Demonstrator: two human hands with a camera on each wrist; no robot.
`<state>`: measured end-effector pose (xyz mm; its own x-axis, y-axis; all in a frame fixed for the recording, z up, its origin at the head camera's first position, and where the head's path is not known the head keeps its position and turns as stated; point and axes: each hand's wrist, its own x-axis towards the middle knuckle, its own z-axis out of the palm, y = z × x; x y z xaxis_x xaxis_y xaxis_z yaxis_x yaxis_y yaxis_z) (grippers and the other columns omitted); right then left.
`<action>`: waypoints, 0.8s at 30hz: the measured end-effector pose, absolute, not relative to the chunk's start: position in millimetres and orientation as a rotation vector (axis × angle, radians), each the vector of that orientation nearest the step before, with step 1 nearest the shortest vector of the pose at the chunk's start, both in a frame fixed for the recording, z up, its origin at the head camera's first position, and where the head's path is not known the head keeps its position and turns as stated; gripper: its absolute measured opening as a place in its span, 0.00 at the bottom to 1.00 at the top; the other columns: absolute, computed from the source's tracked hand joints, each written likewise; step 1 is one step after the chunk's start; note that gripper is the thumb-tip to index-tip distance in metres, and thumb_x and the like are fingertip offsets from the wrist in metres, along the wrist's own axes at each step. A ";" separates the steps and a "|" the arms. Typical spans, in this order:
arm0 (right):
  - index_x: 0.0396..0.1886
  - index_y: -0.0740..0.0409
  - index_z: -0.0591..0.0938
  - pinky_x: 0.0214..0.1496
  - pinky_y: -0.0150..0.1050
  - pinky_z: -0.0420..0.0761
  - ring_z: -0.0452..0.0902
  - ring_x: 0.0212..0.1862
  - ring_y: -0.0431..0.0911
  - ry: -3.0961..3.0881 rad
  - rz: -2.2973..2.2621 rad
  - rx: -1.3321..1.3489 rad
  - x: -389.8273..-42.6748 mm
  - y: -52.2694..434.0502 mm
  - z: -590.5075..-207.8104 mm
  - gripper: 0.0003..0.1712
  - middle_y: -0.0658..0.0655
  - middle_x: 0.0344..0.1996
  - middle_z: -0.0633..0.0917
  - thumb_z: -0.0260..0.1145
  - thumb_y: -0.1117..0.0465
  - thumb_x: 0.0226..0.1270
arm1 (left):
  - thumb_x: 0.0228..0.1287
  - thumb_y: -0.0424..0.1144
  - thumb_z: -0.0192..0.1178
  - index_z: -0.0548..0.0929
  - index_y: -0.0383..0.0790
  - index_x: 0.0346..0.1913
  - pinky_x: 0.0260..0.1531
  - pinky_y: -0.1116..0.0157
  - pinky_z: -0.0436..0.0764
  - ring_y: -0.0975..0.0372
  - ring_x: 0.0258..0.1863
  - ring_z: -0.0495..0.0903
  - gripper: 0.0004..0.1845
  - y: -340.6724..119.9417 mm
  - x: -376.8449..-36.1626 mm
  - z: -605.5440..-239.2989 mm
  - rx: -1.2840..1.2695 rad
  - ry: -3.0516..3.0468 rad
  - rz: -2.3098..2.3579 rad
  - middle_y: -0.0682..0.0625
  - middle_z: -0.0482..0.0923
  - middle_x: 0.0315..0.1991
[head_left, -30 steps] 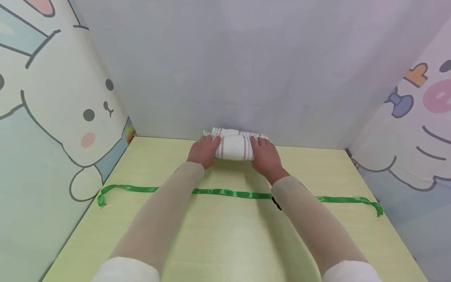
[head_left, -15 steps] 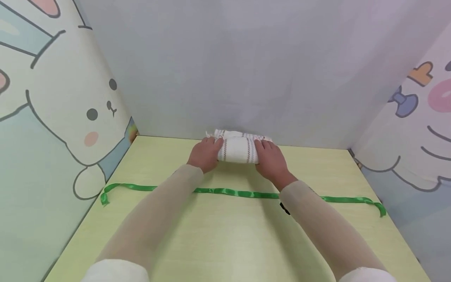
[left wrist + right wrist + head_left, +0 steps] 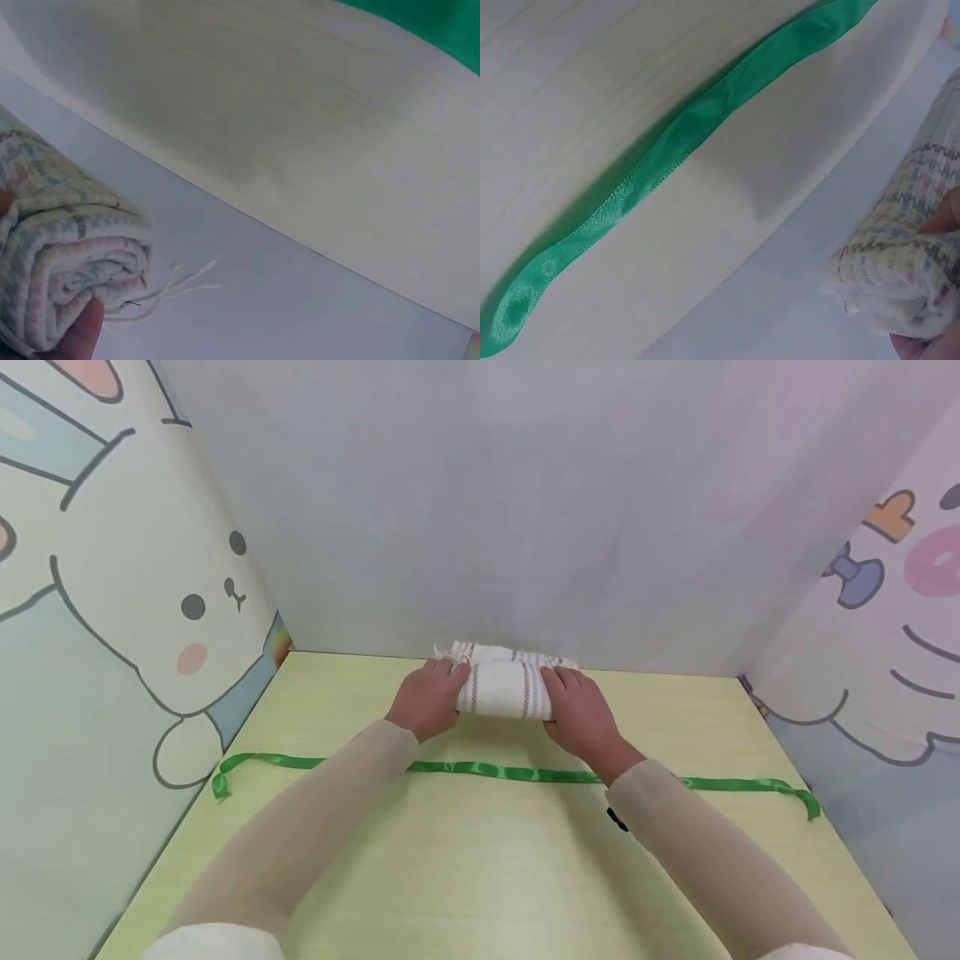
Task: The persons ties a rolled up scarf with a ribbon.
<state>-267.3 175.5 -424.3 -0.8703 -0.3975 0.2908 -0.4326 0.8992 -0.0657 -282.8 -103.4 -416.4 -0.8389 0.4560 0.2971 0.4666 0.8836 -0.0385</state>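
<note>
A white rolled-up cloth [image 3: 498,687] with striped bands and a fringe is held between my two hands, near the table's back edge. My left hand [image 3: 427,697] grips its left end. In the left wrist view the coiled end of the rolled cloth [image 3: 82,262] shows, with loose fringe threads and a fingertip [image 3: 84,330] against it. The right end is gripped by my right hand [image 3: 585,714]. The right wrist view shows that end of the rolled cloth [image 3: 900,262] with fingers around it. A shadow below suggests the roll is off the table.
A green ribbon [image 3: 495,770] lies across the pale wooden table [image 3: 480,860] from left to right, its ends bent toward me. It passes beneath both forearms. A plain grey wall [image 3: 480,510] stands behind the table, and printed cartoon panels [image 3: 135,568] flank it.
Both hands have drawn the rolled cloth slightly back toward me from the rear wall. The grip on its two ends stays the same, and the ribbon has not moved on the table.
</note>
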 end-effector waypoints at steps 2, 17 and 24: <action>0.76 0.64 0.65 0.74 0.59 0.65 0.65 0.71 0.63 -2.776 0.188 0.634 -264.0 176.7 -424.3 0.46 0.67 0.69 0.72 0.77 0.57 0.63 | 0.59 0.42 0.76 0.71 0.43 0.64 0.47 0.58 0.85 0.53 0.47 0.76 0.33 -104.7 -280.2 -416.3 -0.709 -2.727 -0.044 0.44 0.78 0.52; 0.72 0.66 0.71 0.71 0.57 0.69 0.70 0.68 0.61 -2.551 0.250 0.739 -240.3 180.2 -419.9 0.44 0.65 0.66 0.77 0.77 0.57 0.59 | 0.57 0.40 0.76 0.72 0.41 0.64 0.50 0.55 0.85 0.50 0.53 0.78 0.33 -121.3 -261.0 -408.8 -0.788 -2.622 -0.090 0.42 0.78 0.55; 0.67 0.68 0.74 0.67 0.57 0.74 0.74 0.63 0.61 -2.373 0.306 0.820 -229.7 182.5 -417.3 0.43 0.67 0.61 0.79 0.79 0.59 0.52 | 0.57 0.38 0.75 0.74 0.39 0.65 0.52 0.53 0.85 0.48 0.55 0.79 0.33 -132.0 -256.7 -408.4 -0.841 -2.525 -0.169 0.40 0.79 0.57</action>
<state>-229.7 182.5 -417.3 -0.6273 -0.4838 0.6103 -0.6227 0.7822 -0.0199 -256.7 -132.0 -408.4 -0.7014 0.5351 0.4709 0.5930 0.8046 -0.0310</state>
